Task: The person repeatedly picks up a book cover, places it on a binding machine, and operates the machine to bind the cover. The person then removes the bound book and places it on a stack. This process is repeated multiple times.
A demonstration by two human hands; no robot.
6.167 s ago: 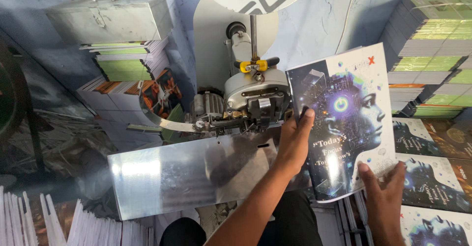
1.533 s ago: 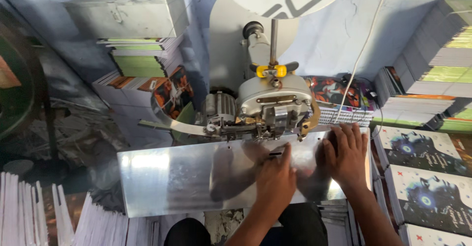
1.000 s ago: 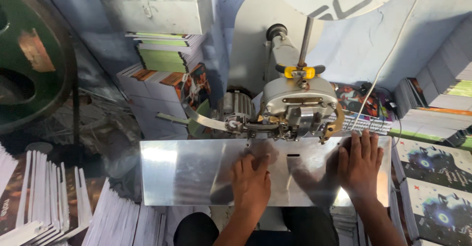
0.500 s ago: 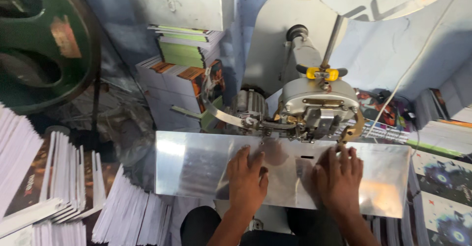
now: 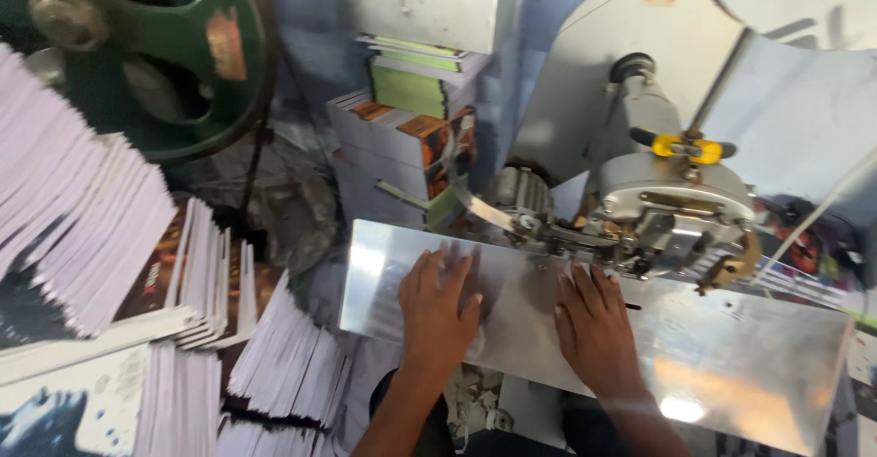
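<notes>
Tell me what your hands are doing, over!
Left hand flat on metal plate. Right hand flat beside it, near stitching machine. Both open, holding nothing.

The metal plate (image 5: 731, 366) is a shiny, bare, rectangular sheet lying flat, its long edge running slightly downhill to the right. It sits just below the stitching machine (image 5: 667, 210), a grey metal head with a yellow clamp on top.

A green flywheel (image 5: 137, 55) stands behind fanned booklet stacks (image 5: 110, 265), with stacked books (image 5: 411, 128) beyond.
</notes>
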